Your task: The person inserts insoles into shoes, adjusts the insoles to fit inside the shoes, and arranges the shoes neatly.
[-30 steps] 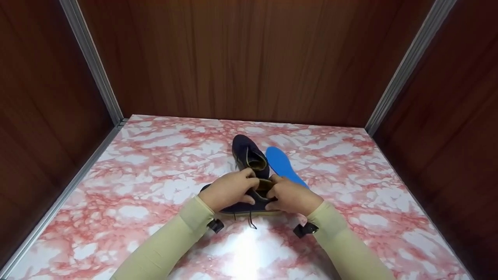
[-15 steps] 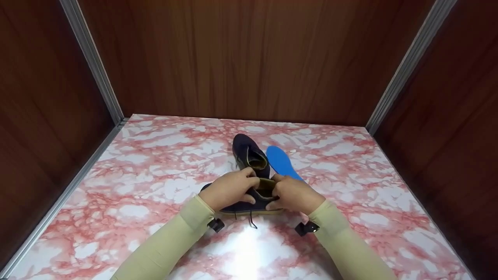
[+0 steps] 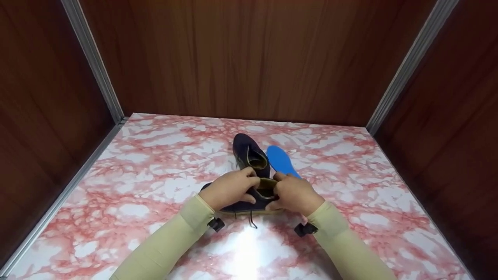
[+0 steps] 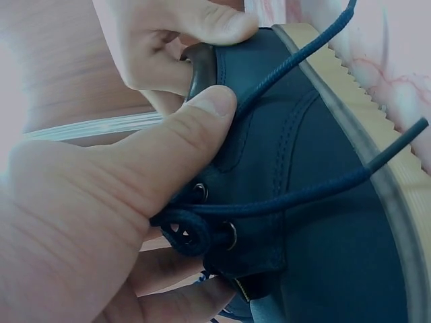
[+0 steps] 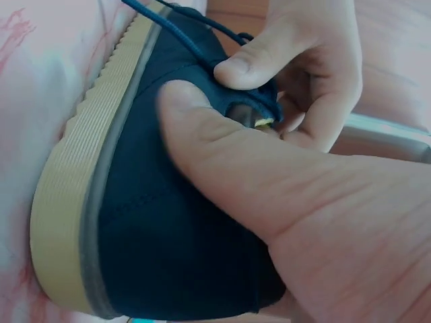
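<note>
A dark navy lace-up shoe with a ribbed tan sole lies sideways on the table, toe to the left. My left hand grips it by the lacing; in the left wrist view its thumb presses the outer side of the upper near the eyelets. At the heel end, my right hand grips the collar. Its thumb lies along the outer side of the shoe in the right wrist view, with the other fingers mostly hidden behind. Between the hands the shoe's yellowish lining shows, and loose lace ends hang over the side.
A second navy shoe sits just behind, toe pointing away. Beside it lies a blue insole, its near end hidden behind my right hand. Wood-look panels enclose the red-and-white marbled table at the back and sides.
My right hand's fingers have shifted slightly right along the shoe's collar, and less of the insole's near end shows. The left hand keeps its hold in the same place.
</note>
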The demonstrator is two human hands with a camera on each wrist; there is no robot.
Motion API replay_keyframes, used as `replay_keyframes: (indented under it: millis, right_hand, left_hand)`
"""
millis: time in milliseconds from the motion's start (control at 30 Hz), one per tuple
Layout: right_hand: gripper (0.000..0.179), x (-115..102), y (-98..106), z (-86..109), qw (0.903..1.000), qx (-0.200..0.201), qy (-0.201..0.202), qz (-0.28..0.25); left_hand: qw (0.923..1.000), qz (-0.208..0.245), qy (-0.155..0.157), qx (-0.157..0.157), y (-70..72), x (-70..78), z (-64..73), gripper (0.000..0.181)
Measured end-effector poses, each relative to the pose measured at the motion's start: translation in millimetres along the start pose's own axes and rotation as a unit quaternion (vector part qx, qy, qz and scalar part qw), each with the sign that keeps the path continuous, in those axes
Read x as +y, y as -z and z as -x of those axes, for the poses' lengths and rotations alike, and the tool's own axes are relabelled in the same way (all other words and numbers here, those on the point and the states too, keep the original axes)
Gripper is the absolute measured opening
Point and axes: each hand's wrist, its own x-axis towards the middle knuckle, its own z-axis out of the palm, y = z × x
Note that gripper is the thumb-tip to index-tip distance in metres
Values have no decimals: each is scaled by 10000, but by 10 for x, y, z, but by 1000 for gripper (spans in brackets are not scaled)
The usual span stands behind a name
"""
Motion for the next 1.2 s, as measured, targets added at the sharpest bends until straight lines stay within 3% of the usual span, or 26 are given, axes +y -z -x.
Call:
replay_keyframes:
  millis: [333, 567, 833, 1067, 1200]
  right_hand:
    - [58, 5, -11, 4, 9998, 30, -157, 100]
    - [56, 8, 36, 17, 9992, 317, -49, 245]
    - [46, 41, 40, 0, 9995, -18, 9, -310]
    - [47, 19, 50, 6, 9998, -19, -161, -121]
    - [43, 21, 20, 3, 9996, -16, 109, -277]
  left_hand:
    - [10000, -6, 0, -32, 10, 9, -6, 36]
    - [9998, -185, -79, 24, 77, 17, -23, 38]
    - [9999, -147, 9, -57, 45, 16, -1, 38]
    - [9999, -145, 16, -11, 29, 7, -11, 37]
    - [9999, -133, 17, -9, 1, -1, 1, 36]
